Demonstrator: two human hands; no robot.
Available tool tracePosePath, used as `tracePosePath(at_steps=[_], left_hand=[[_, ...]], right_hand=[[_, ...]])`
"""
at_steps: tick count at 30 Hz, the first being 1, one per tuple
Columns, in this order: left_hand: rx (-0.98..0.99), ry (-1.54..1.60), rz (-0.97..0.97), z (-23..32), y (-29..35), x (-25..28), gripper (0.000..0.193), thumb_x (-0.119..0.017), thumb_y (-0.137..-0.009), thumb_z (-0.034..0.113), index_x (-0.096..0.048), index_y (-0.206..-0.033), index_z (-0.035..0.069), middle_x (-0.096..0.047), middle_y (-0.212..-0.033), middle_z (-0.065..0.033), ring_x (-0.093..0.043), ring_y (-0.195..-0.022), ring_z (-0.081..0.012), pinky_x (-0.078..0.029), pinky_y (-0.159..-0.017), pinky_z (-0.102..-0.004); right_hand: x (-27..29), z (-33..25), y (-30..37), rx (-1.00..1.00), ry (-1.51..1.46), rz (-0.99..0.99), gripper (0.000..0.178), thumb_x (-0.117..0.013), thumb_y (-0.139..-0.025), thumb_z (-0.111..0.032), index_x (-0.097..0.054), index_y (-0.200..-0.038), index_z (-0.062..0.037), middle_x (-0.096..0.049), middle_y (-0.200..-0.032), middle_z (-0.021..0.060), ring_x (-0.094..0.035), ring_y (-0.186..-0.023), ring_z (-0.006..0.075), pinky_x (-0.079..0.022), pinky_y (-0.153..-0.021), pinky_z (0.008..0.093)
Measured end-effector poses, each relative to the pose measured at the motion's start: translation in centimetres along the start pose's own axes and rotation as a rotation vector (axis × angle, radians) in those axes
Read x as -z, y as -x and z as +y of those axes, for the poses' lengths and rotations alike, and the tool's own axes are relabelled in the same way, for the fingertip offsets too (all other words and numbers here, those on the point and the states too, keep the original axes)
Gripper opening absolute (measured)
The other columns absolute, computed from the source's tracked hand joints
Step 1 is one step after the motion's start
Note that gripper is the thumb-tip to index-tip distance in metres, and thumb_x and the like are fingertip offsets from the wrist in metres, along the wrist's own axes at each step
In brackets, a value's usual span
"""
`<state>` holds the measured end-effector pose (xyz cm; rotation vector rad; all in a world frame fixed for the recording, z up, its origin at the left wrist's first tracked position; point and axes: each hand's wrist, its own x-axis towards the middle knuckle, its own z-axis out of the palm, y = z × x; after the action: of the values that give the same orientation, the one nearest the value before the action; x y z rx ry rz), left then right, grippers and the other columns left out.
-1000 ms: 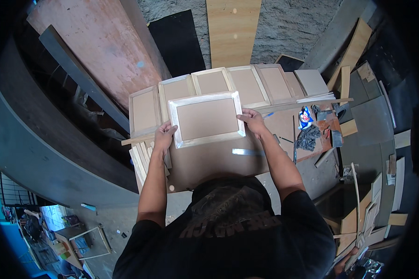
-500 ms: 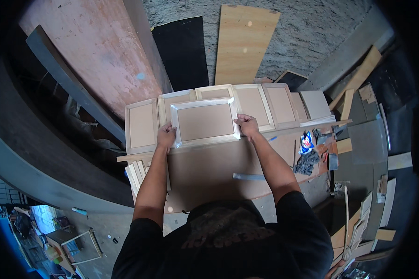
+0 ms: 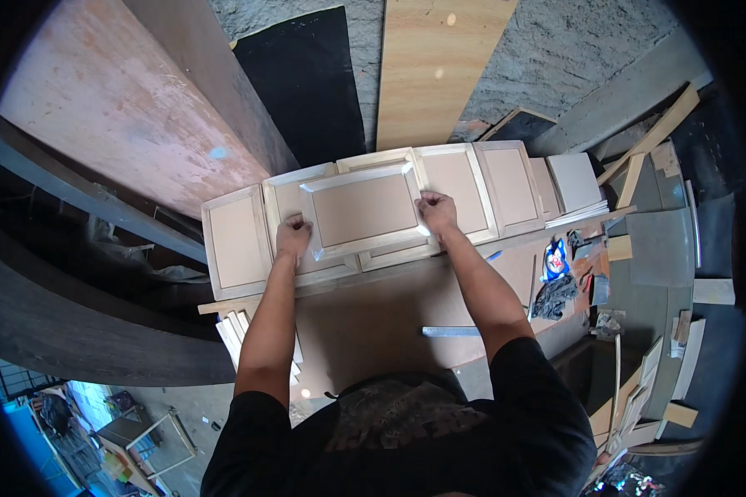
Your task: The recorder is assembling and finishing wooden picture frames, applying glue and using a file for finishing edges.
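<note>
A small framed panel (image 3: 361,212), pale wood strips around a flat tan board, is tilted against a row of similar panels at the middle of the bench. At its left edge my left hand (image 3: 293,237) is closed, thumb and fingertips pinched together at the frame. Opposite it, my right hand (image 3: 437,213) grips the right edge between thumb and fingers. Behind stand other framed panels, among them one at the left end (image 3: 237,242), one just right of my right hand (image 3: 456,186) and one farther right (image 3: 508,188).
A metal straight strip (image 3: 450,331) lies on the bench (image 3: 365,311). Toward the right are a blue packet (image 3: 555,258) and a crumpled dark plastic bag (image 3: 554,296). Wood strips (image 3: 235,335) lie by my left forearm. Boards, one black (image 3: 302,87), one plywood (image 3: 439,70), lean at the back wall.
The held panel has moved back and down against the row of panels, with both hands still at its sides. The whole view has shifted a little.
</note>
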<state>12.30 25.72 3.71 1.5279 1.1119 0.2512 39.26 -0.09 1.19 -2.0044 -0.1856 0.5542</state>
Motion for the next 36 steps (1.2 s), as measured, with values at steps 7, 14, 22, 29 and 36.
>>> tracePosePath(at_steps=[7,14,22,29,36], left_hand=[[0.033,0.056,-0.008,-1.0,-0.6,-0.6,0.018,-0.07,-0.091,0.006,-0.073,-0.108,0.001,-0.068,-0.083,0.0003,-0.057,-0.07,-0.0086,-0.047,-0.065,-0.0258],[0.032,0.048,0.024,-0.5,-0.6,-1.7,0.025,-0.075,-0.086,0.009,-0.073,-0.109,0.0,-0.072,-0.087,-0.0036,-0.063,-0.076,-0.0116,-0.051,-0.072,-0.0267],[-0.023,0.09,0.137,-2.6,-1.4,-1.2,0.031,-0.077,-0.086,0.009,-0.072,-0.114,-0.001,-0.071,-0.088,-0.0033,-0.063,-0.076,-0.0112,-0.053,-0.072,-0.0271],[0.001,0.129,0.128,-1.3,-0.3,-1.5,0.029,-0.075,-0.087,0.006,-0.071,-0.114,-0.002,-0.07,-0.089,-0.0033,-0.063,-0.077,-0.0114,-0.053,-0.073,-0.0265],[0.01,0.209,0.17,-1.1,0.5,-0.4,0.028,-0.072,-0.088,0.004,-0.07,-0.115,-0.004,-0.069,-0.089,-0.0043,-0.063,-0.078,-0.0117,-0.052,-0.074,-0.0259]], right_hand=[[0.2,-1.8,0.3,0.037,0.089,0.006,0.027,-0.073,-0.089,-0.008,-0.071,-0.112,0.0047,-0.072,-0.092,0.0069,-0.065,-0.081,0.0124,-0.054,-0.076,0.0275],[1.5,-3.4,1.2,0.027,0.203,0.055,0.031,-0.076,-0.084,-0.016,-0.073,-0.108,0.0025,-0.075,-0.095,0.0116,-0.07,-0.085,0.0183,-0.054,-0.083,0.031],[1.2,-4.5,2.0,0.023,0.231,0.016,0.033,-0.076,-0.083,-0.018,-0.073,-0.109,0.0025,-0.075,-0.095,0.012,-0.07,-0.086,0.0199,-0.054,-0.084,0.0316],[1.1,-3.4,1.9,0.021,0.169,0.026,0.034,-0.076,-0.085,-0.017,-0.071,-0.112,0.0038,-0.074,-0.097,0.0107,-0.068,-0.088,0.0172,-0.053,-0.086,0.0304],[0.0,-2.4,2.0,0.043,0.064,0.026,0.031,-0.077,-0.084,-0.021,-0.075,-0.107,-0.0007,-0.075,-0.089,0.0125,-0.071,-0.082,0.0209,-0.055,-0.082,0.0323]])
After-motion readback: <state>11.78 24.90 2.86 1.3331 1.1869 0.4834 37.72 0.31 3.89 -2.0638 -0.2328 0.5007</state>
